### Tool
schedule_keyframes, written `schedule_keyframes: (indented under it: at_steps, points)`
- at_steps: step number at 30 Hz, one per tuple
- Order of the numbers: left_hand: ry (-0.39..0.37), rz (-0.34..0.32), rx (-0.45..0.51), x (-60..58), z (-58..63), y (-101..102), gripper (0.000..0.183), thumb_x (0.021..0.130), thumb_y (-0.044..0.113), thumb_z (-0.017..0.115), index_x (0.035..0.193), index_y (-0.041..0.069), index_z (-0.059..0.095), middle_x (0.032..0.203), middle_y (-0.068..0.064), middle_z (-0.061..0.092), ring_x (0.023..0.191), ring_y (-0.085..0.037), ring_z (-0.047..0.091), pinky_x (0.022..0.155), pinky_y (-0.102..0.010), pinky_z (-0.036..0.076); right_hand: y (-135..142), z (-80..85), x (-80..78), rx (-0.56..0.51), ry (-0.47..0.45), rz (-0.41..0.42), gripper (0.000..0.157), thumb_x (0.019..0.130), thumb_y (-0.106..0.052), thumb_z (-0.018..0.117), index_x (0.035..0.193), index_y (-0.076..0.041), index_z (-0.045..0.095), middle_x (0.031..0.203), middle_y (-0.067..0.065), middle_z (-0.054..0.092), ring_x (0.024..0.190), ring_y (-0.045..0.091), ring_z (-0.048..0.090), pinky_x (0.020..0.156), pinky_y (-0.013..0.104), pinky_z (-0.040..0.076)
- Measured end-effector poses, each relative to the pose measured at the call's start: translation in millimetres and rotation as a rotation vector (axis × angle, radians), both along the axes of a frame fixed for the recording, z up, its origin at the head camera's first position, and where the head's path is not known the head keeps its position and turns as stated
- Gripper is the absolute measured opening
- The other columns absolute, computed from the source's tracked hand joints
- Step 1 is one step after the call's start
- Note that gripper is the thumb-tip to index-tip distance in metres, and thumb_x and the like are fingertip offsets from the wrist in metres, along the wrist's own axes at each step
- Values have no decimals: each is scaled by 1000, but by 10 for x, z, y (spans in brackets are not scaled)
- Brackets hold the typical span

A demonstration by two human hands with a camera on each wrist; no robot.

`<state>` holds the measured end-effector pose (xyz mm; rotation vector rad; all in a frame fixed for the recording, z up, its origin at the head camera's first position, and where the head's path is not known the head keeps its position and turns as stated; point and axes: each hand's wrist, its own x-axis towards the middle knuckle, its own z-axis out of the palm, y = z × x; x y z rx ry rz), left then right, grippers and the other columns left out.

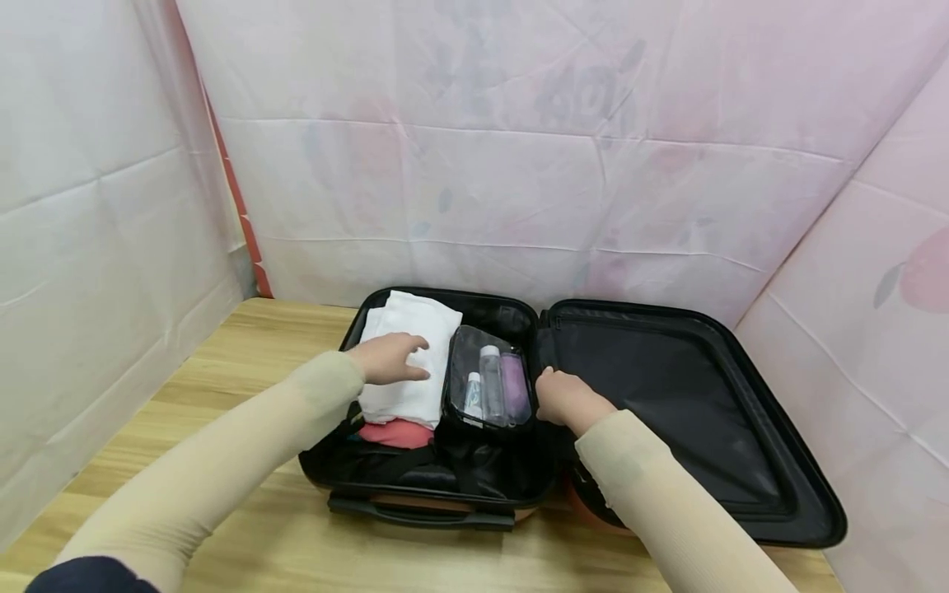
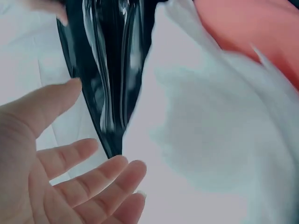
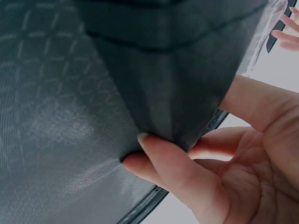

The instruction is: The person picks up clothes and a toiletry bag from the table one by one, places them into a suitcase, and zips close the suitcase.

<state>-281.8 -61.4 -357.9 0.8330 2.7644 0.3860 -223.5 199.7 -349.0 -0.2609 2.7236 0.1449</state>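
My left hand (image 1: 389, 358) hovers over folded white cloth (image 1: 413, 403) in the left half of an open suitcase (image 1: 423, 478), its fingers spread and holding nothing. In the left wrist view the fingers (image 2: 86, 186) lie beside the cloth's edge. To the right of the cloth is a see-through toiletry bag (image 1: 469, 342) with black edging, containing a small tube (image 1: 473, 395), a clear bottle (image 1: 491, 385) and a purple item (image 1: 514, 383). My right hand (image 1: 571, 401) grips the bag's dark side near the hinge, thumb and fingers (image 3: 173, 163) on either side of the dark material.
A coral-red cloth (image 1: 396, 434) shows under the white one. The suitcase's other half (image 1: 667, 395), lined in black, lies open at the right. A black handle (image 1: 423, 516) faces me on the wooden table (image 1: 259, 511). Pale printed sheets (image 1: 482, 189) hang behind and at both sides.
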Motion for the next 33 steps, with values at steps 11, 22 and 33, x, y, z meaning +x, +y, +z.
schedule_keyframes:
  at_steps: [11,22,33]
  points:
    - [87,151,84,-67,43,-688,56,81,28,55,122,-5,39,119,-22,42,109,-34,39,88,-45,30,32,-11,-11,18,5,1,63,79,-17,58,122,18,29,113,29,45,90,34,52,72,39,43]
    - [-136,240,75,22,-120,-1017,68,85,31,47,128,-14,19,120,-32,35,102,-37,44,81,-43,38,55,-16,-12,9,12,10,63,78,-17,59,121,19,29,115,29,43,93,35,50,74,40,42]
    - [-445,299,338,-49,-263,-1102,53,87,17,45,131,-4,23,101,-22,49,60,-19,53,54,-34,48,65,-34,-30,2,27,16,66,78,-18,60,121,19,28,106,29,49,91,35,52,74,41,42]
